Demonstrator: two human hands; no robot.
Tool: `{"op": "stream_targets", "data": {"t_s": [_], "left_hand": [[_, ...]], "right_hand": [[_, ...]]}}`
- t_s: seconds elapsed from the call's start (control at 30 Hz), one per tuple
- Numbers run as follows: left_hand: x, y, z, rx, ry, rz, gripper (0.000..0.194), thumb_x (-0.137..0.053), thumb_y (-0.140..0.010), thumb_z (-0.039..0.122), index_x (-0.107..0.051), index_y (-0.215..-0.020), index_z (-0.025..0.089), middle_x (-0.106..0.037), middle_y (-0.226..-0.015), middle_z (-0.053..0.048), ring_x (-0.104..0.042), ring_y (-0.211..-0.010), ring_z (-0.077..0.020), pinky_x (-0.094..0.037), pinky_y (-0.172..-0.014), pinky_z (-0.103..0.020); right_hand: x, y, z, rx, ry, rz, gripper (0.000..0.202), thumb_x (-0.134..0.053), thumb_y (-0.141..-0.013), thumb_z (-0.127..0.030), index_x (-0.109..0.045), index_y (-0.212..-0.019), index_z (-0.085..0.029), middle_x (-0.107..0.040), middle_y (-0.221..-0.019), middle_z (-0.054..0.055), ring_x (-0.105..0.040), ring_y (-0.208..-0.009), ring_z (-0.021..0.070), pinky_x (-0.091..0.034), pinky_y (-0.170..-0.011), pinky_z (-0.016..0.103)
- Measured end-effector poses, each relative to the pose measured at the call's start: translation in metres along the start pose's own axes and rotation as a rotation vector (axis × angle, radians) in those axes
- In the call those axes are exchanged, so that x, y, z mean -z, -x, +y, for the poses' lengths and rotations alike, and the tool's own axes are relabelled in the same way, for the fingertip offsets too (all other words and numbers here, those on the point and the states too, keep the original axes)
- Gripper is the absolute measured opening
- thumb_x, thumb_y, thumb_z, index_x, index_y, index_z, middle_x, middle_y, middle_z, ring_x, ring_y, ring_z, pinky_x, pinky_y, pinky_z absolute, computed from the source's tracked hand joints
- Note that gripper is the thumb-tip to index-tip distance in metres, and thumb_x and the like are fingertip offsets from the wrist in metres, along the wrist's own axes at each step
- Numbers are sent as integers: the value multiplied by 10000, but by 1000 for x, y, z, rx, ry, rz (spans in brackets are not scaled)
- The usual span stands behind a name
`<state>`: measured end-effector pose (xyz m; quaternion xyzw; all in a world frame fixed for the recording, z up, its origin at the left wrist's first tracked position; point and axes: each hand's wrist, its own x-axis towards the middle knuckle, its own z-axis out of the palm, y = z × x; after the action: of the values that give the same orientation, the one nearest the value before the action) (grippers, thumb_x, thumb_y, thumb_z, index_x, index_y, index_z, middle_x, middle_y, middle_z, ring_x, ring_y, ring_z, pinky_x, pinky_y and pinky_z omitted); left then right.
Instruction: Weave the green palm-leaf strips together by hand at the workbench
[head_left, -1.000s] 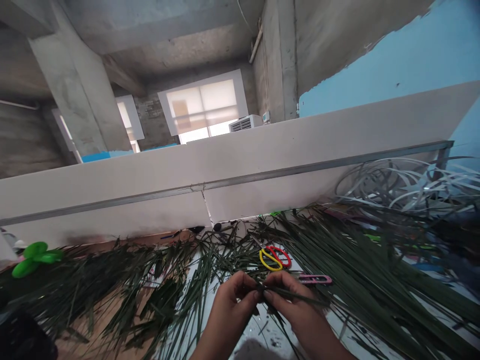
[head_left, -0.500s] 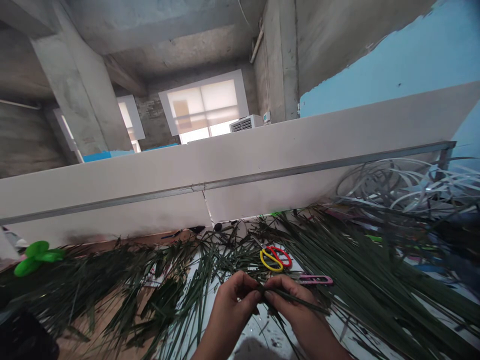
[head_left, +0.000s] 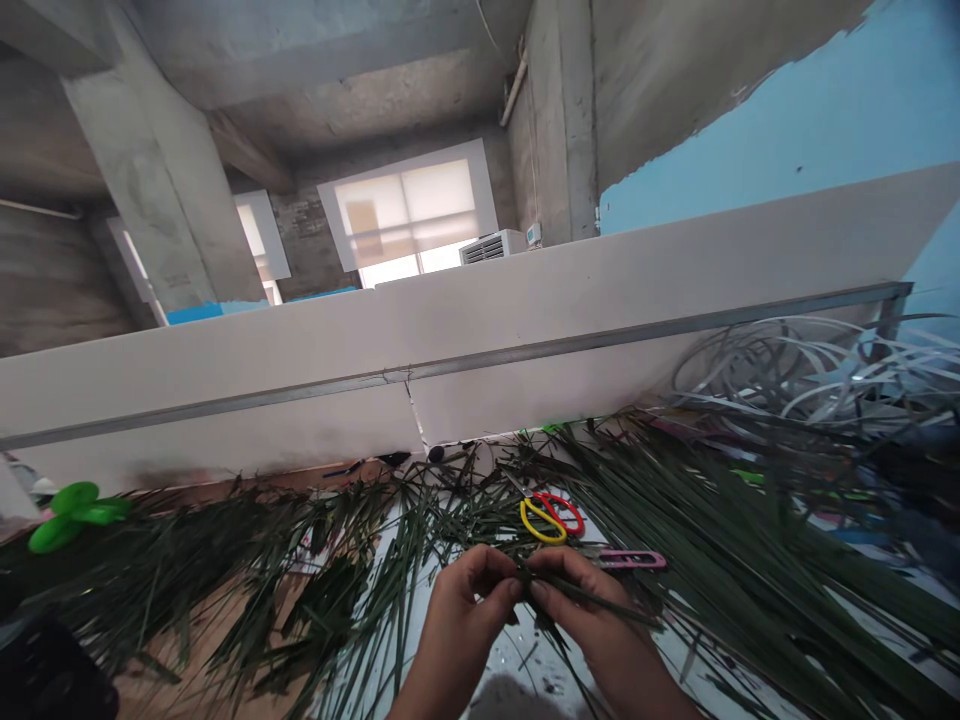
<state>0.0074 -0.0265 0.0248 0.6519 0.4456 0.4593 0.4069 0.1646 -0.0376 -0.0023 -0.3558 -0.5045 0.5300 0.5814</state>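
Note:
My left hand (head_left: pixel 469 600) and my right hand (head_left: pixel 589 610) meet at the lower middle of the head view, thumbs and fingertips pinched together. Between them is a small piece of dark green leaf strips (head_left: pixel 528 576); its exact shape is mostly hidden by my fingers. One strip trails across my right palm to the right, and others hang below. Just beyond my hands lie scissors (head_left: pixel 551 518) with one yellow and one red handle. A pair of pink-handled thread snips (head_left: pixel 632 560) rests beside my right hand.
Long green leaves (head_left: pixel 720 540) cover the right side, and cut leaf strips (head_left: pixel 300 560) are heaped on the left. A green balloon-like object (head_left: pixel 75 515) sits far left. Coiled white strips (head_left: pixel 795 370) lie at the right, before a white partition (head_left: pixel 480 310). A dark object (head_left: pixel 52 665) stands lower left.
My fingers have shifted very slightly around the leaf strips, the right fingertips a little apart from the left. Everything else stays in place.

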Motion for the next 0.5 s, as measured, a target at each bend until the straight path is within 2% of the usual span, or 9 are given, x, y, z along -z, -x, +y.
{"op": "stream_targets", "data": {"t_s": [0.17, 0.33, 0.5], "left_hand": [[-2, 0, -2, -2, 14, 2, 76, -642, -773, 227, -625, -737, 162, -612, -672, -1, -556, -617, -148, -453, -579, -249], [1, -2, -2, -7, -23, -5, 59, -635, -775, 210, -637, -740, 162, -611, -668, 3, -540, -625, -145, -435, -602, -246], [8, -2, 5, 11, -83, -47, 137, -655, -781, 282, -678, -736, 154, -604, -662, 1, -492, -654, -145, -375, -608, -239]], "right_hand": [[1, -4, 4, -34, -33, 9, 230, -752, -761, -391, -710, -899, -211, -707, -806, 19, -613, -740, 197, -495, -673, 298], [2, -3, 4, -18, 50, 10, 172, -715, -795, -379, -695, -831, -211, -668, -719, -10, -585, -689, 175, -468, -643, 279], [2, -1, 2, -5, 60, 36, 183, -705, -794, -388, -679, -809, -207, -630, -688, -24, -559, -668, 163, -449, -629, 269]]}}
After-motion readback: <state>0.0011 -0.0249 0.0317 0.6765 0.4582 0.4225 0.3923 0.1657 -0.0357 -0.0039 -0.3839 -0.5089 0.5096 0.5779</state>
